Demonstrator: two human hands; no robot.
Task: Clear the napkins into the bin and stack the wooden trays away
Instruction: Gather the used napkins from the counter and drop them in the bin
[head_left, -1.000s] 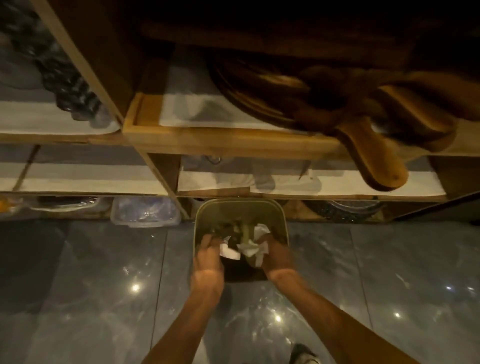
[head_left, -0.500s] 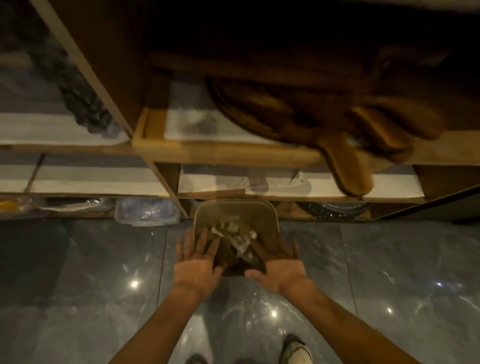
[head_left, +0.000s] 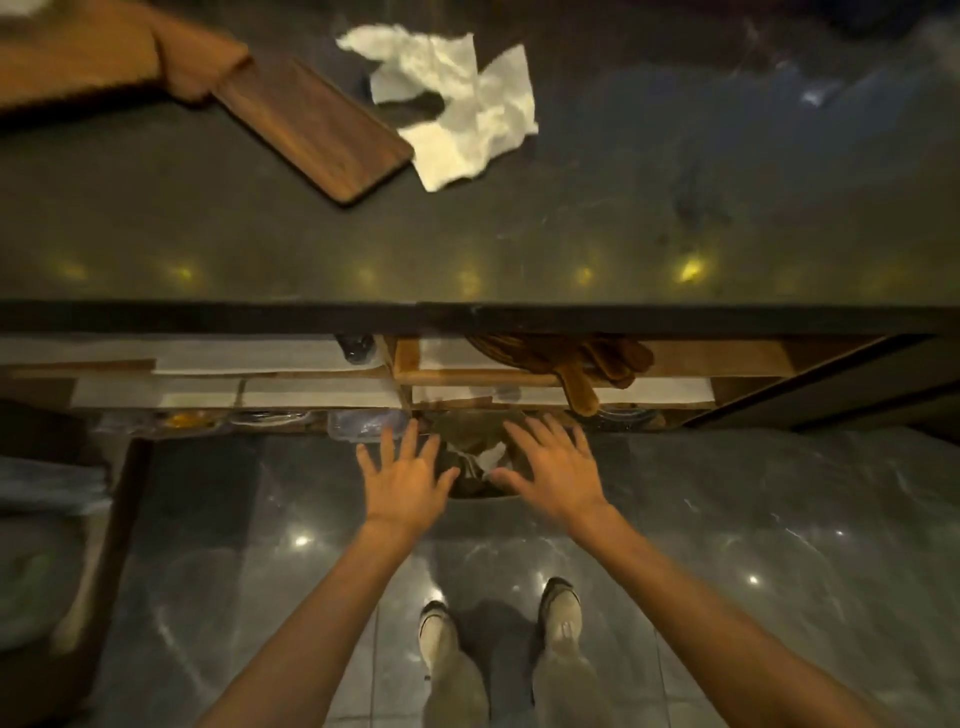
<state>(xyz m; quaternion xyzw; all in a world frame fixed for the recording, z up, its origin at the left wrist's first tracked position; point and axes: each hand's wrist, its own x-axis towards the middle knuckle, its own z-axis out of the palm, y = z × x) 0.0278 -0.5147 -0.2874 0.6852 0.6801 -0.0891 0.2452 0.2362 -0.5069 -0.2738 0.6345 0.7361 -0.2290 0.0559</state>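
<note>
- Two bare hands out over the floor, nothing held in either.
- Far left, up on the dark glossy stone counter: light wooden tray, partly out of frame and blurred.
- Just right of that, touching its corner: dark brown rectangular wooden tray, lying flat and angled across the counter.
- Next along: crumpled white paper napkins, right beside the dark tray's far corner, on the counter.
- Lower down, left hand: palm down, fingers spread wide, empty, over the left rim of the small olive-green bin.
- Between the hands, in the bin on the grey marble floor: white napkin scraps.
- Right hand: palm down, fingers fanned wide, empty, over the bin's right rim.
- Above and right of the bin, on the wooden shelf under the counter: round wooden boards with handles, handles poking past the shelf edge.
</note>
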